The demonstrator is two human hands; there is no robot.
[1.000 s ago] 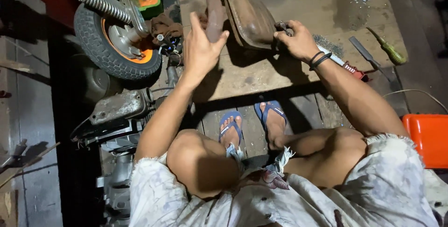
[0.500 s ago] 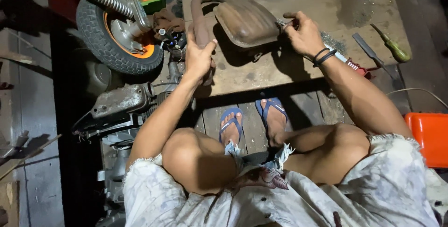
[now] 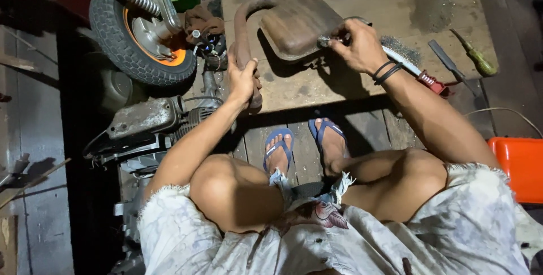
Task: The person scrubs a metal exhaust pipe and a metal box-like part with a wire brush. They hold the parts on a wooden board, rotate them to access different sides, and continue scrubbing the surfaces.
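A rusty muffler (image 3: 297,26) with its bent pipe (image 3: 244,37) is being steadied on a low wooden board (image 3: 339,88) that is serving as the desk, just beyond two feet in blue sandals (image 3: 300,142). The pipe's lower run is being gripped by the left hand (image 3: 243,80), whose fingers are closed around it. The right hand (image 3: 356,46) is being held at the muffler's right edge, its fingers curled around something small and grey; what it is cannot be told.

The muffler is judged to be stiff, fairly heavy steel, rough with rust rather than slippery, and unlikely to break. The pipe is judged the best place for a grip, since the broad, rounded can offers little for fingers to close on.

One muffler is being counted, one wire brush (image 3: 404,60) lying behind the right wrist, one flat file (image 3: 444,60), one green-handled tool (image 3: 472,57), one orange-rimmed small wheel (image 3: 141,40), and one orange container (image 3: 520,167) at the right edge.
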